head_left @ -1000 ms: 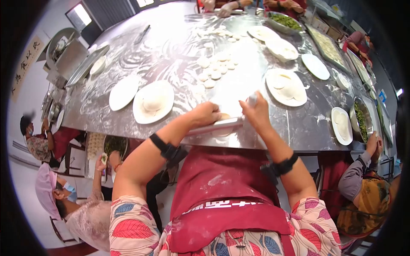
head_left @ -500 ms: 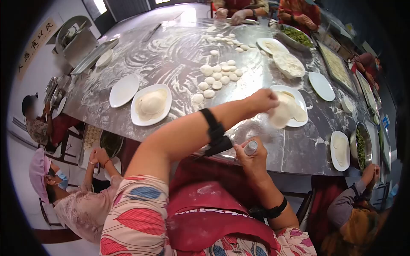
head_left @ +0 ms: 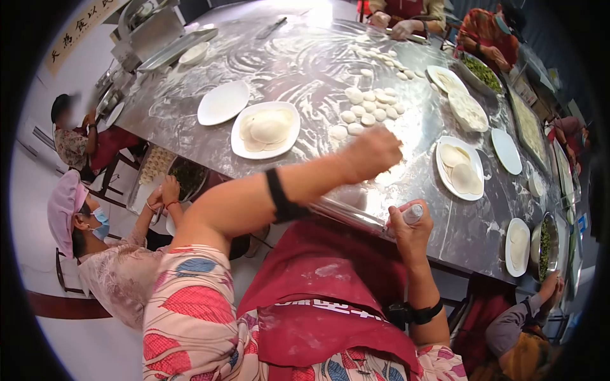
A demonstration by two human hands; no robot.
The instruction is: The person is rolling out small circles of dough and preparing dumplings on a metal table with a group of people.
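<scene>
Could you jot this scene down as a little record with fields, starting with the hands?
Left hand: fingers curled, above the table
Right hand: holding a rolling pin
Surface: metal, dusted with flour
Dough: small pieces loose; flat rounds on a plate
Greens: chopped, in a bowl
Others: several people nearby

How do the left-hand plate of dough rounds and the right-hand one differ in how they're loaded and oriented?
The left plate carries its dough rounds in one central, domed heap; the right plate has its rounds fanned toward both ends.
The left plate looks broad and squarish, while the right plate looks narrow and long, possibly from lens distortion.
Both are white and sit on the floury metal table.
</scene>
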